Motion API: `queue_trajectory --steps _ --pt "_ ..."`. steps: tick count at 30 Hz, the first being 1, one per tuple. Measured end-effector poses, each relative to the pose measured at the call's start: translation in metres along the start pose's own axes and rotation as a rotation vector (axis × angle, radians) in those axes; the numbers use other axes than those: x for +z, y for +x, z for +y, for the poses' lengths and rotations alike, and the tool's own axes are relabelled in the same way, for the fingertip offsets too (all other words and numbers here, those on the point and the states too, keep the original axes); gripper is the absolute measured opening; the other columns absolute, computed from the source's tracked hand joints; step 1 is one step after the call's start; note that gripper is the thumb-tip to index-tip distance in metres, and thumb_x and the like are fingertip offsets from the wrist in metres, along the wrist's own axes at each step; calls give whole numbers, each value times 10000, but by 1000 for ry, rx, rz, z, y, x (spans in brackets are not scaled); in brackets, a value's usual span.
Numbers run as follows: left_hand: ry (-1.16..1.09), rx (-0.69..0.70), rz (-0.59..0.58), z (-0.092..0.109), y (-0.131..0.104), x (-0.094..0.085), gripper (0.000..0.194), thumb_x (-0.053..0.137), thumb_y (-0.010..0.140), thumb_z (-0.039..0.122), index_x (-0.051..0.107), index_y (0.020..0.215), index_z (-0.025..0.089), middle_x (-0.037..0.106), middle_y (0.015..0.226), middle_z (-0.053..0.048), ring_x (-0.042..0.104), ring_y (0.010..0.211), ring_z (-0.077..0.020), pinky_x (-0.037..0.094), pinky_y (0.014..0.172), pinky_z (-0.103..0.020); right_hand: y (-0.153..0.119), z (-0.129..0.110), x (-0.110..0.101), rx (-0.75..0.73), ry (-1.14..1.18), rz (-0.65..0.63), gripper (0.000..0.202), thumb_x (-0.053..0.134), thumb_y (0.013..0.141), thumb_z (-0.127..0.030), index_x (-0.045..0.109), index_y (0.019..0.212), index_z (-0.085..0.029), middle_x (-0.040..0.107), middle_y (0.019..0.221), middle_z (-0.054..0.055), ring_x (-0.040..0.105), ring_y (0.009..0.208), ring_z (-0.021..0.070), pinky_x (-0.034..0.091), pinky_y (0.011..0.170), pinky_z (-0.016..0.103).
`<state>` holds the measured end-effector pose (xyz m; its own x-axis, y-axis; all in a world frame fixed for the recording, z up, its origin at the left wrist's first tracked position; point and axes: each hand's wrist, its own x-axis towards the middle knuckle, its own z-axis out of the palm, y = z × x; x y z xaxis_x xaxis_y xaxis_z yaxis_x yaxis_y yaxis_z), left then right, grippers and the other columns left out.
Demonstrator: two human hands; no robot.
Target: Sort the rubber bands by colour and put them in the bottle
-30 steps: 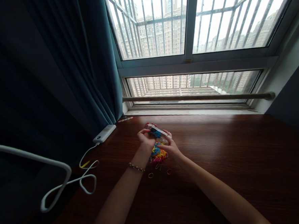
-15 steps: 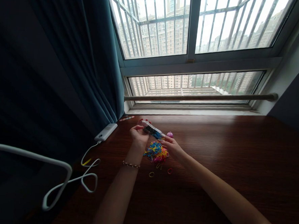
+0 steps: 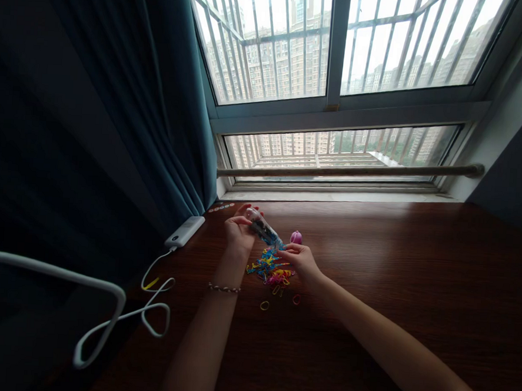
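Note:
My left hand (image 3: 240, 232) is wrapped round a clear plastic bottle (image 3: 262, 226), tilted with its lower end toward the right. Dark and blue small rubber bands show through its wall. At that low end my right hand (image 3: 299, 258) has its fingers pinched together on blue rubber bands by the mouth; the fingertips are partly hard to make out. Right under the bottle lies a loose heap of coloured rubber bands (image 3: 270, 270), blue, yellow, red and pink. A pink rounded object (image 3: 296, 238) stands just behind my right hand.
Single bands, one yellow (image 3: 264, 305) and one red (image 3: 296, 299), lie in front of the heap on the brown wooden table (image 3: 384, 274). To the left are a white power bank (image 3: 185, 232) with its cable (image 3: 148, 306) and a blue curtain (image 3: 177, 125). A barred window rises behind.
The bottle has tipped more steeply, its right end lower. My right hand has come off the bottle's end and moved slightly down, and the heap looks more spread.

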<state>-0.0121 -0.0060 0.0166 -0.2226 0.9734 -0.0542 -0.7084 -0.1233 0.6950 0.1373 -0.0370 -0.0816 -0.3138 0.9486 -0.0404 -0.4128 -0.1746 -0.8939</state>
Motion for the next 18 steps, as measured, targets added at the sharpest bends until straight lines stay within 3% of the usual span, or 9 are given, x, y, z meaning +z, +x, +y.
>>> queue_trajectory --steps 3,7,10,14,18 --pt "94 61 -117 7 -4 1 373 414 444 33 617 734 149 633 722 -46 618 681 -206 467 603 -297 4 9 -3 -11 -152 -4 330 756 519 -367 589 686 -136 654 646 38 638 608 192 497 565 315" --pt "290 170 -387 12 -6 2 411 415 422 4 636 747 123 641 757 -61 614 720 -199 463 629 -279 6 17 -6 -217 -600 63 252 744 528 -316 585 620 -145 618 599 5 583 598 146 446 573 259" --pt "383 184 -499 14 -8 3 452 407 394 -12 642 757 122 641 767 -66 613 731 -203 464 632 -279 5 20 -7 -308 -755 81 276 734 547 -304 583 730 -164 624 634 -5 558 590 131 423 562 241" --pt "335 164 -528 16 -11 5 465 395 392 -13 642 761 126 639 791 -69 614 757 -210 470 626 -281 2 20 -6 -335 -772 63 389 722 578 -334 569 902 -182 638 689 -1 539 569 120 412 545 231" --pt "241 111 -380 15 -10 5 458 399 406 -11 631 771 142 640 790 -60 613 728 -207 474 589 -282 0 17 -3 -410 -737 102 296 678 643 -365 622 865 -178 612 684 7 501 569 110 403 552 232"
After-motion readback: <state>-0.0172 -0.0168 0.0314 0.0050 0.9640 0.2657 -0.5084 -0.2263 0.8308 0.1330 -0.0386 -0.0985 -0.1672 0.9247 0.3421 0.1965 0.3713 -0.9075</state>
